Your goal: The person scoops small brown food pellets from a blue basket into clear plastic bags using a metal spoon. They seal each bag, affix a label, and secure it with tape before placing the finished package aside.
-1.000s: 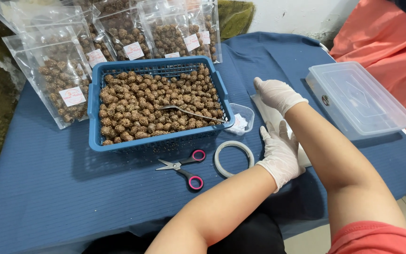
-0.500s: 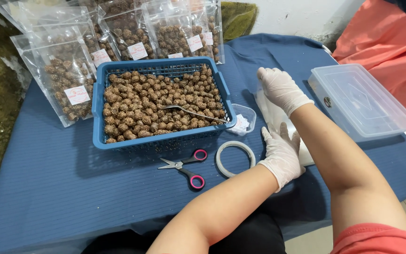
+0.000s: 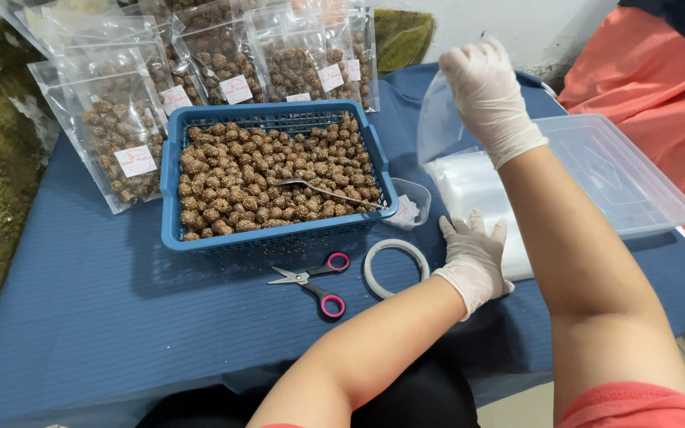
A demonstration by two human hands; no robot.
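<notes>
Landmark: blue basket [image 3: 170,190] of brown sesame-coated balls.

Right hand [image 3: 487,93], gloved, is raised off the table just right of the basket's far right corner. Fingers closed in a pinch on a clear empty bag [image 3: 440,120], which hangs down and left from the grip, long axis roughly vertical, its lower edge above the stack.

Left hand [image 3: 473,255], gloved, lies flat with fingers spread and holds nothing. It presses the near edge of the stack of clear bags [image 3: 469,186], right of the basket's near right corner.

So the lifted bag is above and beyond the left hand; the right hand is the one on it. The stack sits between the basket and a clear lidded box [image 3: 624,178] further right.

Also near the basket:
- metal spoon [image 3: 323,190] lying in the balls, handle toward the right wall
- small clear cup [image 3: 411,208] touching the right wall
- tape roll [image 3: 395,267] and pink-handled scissors [image 3: 311,284] just in front
- filled labelled pouches [image 3: 120,131] behind and left
</notes>
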